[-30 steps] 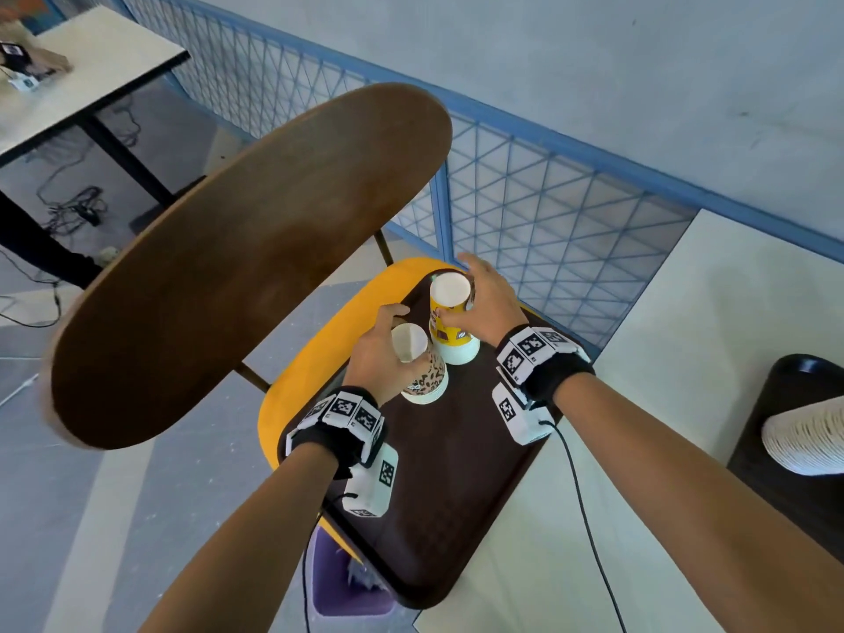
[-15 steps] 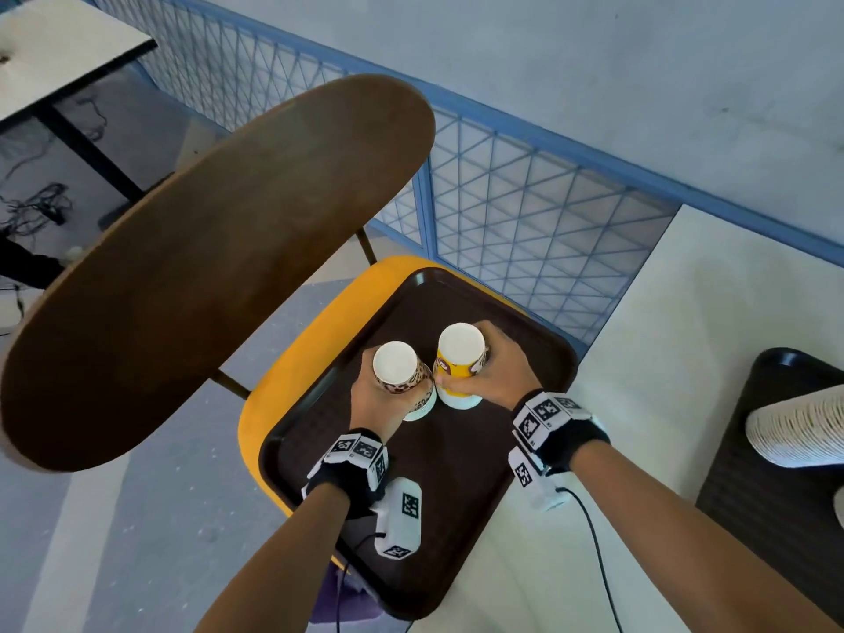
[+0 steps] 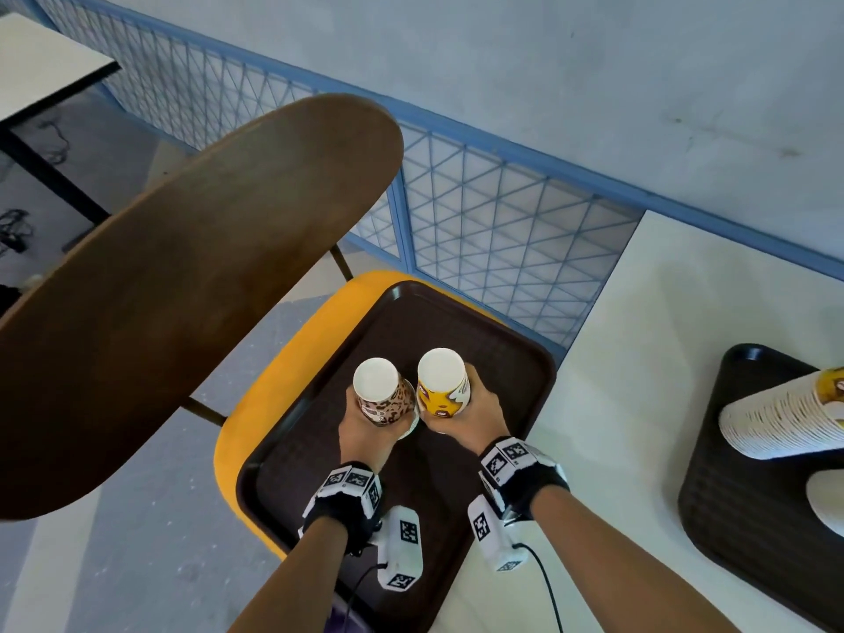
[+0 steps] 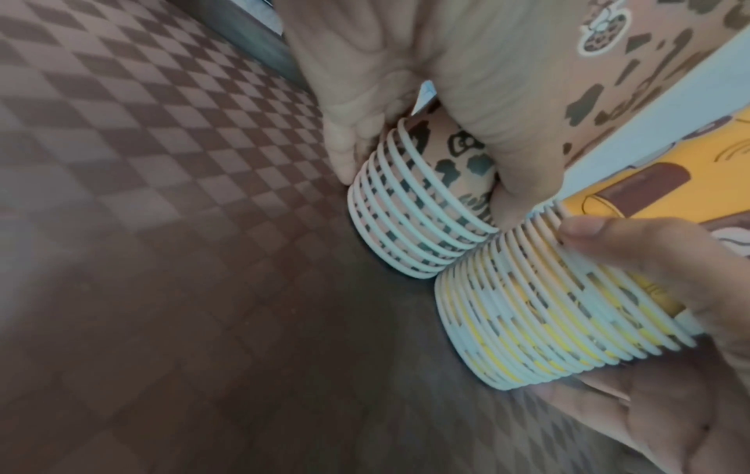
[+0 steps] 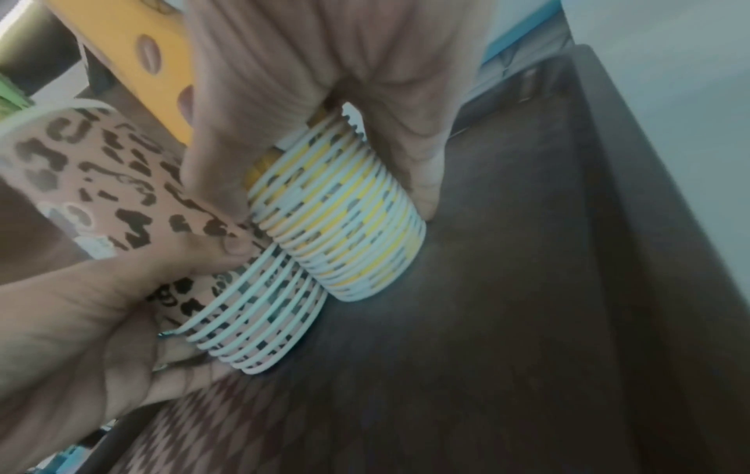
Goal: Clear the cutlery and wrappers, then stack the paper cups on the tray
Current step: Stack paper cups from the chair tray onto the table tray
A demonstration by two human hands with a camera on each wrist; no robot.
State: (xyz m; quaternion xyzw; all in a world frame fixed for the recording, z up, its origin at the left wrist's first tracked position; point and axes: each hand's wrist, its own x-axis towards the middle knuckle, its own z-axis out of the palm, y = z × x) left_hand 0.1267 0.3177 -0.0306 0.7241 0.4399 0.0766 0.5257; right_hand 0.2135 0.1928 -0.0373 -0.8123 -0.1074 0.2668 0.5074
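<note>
Two upside-down stacks of paper cups stand side by side on the dark brown tray. My left hand grips the leopard-print stack, whose several white rims show in the left wrist view. My right hand grips the yellow stack, with its rims near the tray floor. The two stacks touch at their rims. No cutlery or wrappers show on the tray.
The tray lies on a yellow chair seat. A brown chair back juts in from the left. A white table on the right carries another dark tray with a lying cup stack. A blue mesh railing runs behind.
Both hands pulled the two cup stacks toward me, from the tray's far end to its middle. The stacks now stand side by side, rims touching. My view shifted down and right.
</note>
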